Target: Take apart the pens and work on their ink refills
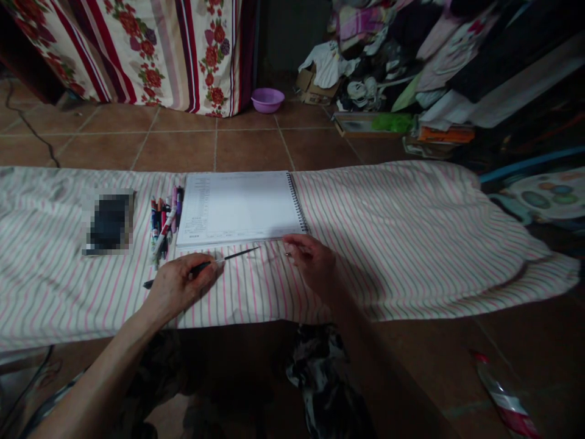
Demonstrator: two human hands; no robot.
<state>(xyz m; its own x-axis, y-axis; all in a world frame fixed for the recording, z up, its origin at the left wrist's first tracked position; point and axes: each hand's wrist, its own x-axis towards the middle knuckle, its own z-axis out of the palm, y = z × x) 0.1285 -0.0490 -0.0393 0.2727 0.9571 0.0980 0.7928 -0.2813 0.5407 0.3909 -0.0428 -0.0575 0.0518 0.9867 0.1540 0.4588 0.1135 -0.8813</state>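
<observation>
My left hand point(185, 279) is closed around a dark pen point(200, 268) just in front of the sketchbook. A thin dark rod, like a refill, sticks out of the pen towards the right and ends in a fine point. The pen's other end shows to the left of the hand. To the right, my right hand point(313, 259) is closed in a pinch near the sketchbook's lower right corner. A small shiny piece point(287, 254) shows at its fingertips, too small to name. The spiral-bound sketchbook point(251, 204) lies open at a mostly blank page with a printed left margin.
Several pens and markers point(164, 222) lie in a bunch left of the sketchbook. Farther left is a blurred dark rectangular object point(109, 221). A striped cloth point(388, 244) covers the table. On the floor are a purple basin point(267, 100) and a plastic bottle point(505, 396).
</observation>
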